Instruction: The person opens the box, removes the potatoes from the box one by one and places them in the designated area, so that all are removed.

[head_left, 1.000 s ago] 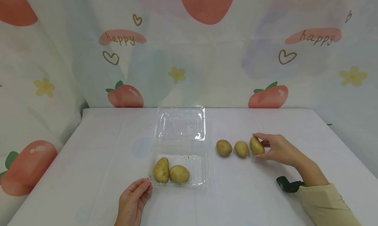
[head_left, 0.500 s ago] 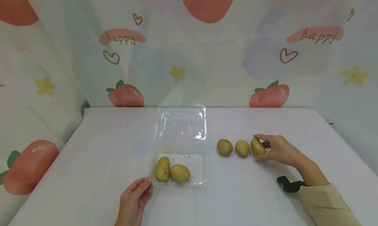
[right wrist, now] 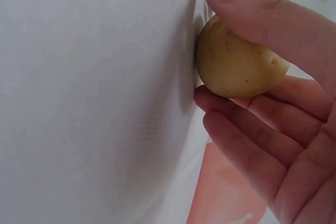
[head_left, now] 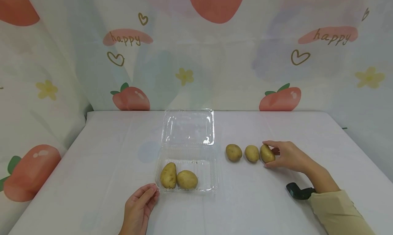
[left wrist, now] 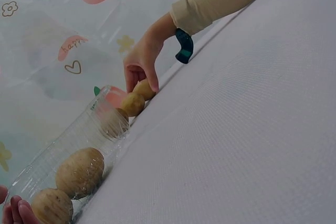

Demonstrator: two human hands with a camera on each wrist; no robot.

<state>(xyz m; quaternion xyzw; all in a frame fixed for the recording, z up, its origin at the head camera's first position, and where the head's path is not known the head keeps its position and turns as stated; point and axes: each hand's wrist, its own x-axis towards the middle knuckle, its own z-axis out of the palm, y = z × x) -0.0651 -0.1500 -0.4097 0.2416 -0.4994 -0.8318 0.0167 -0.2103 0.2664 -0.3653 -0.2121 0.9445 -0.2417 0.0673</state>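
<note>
A clear plastic clamshell box (head_left: 206, 166) lies with its lid (head_left: 188, 127) folded back. Two potatoes sit in its left part: a long potato (head_left: 168, 175) and a rounder potato (head_left: 187, 179). My left hand (head_left: 139, 207) pinches the box's front left corner between thumb and fingers. To the right of the box stand three potatoes in a row on the table. My right hand (head_left: 288, 156) grips the rightmost potato (head_left: 267, 153), thumb on the near side and fingers on the far side. Beside it are the middle potato (head_left: 252, 153) and the left potato (head_left: 234, 152).
A white cloth covers the table (head_left: 245, 201). A dark strap-like device (head_left: 299, 191) is at my right wrist, by the beige sleeve (head_left: 337, 207). Behind the table hangs a printed backdrop (head_left: 227, 68) with fruit and flowers.
Almost nothing differs. Both hands keep their places on the box corner and the rightmost potato; the whole head view has shifted very slightly.
</note>
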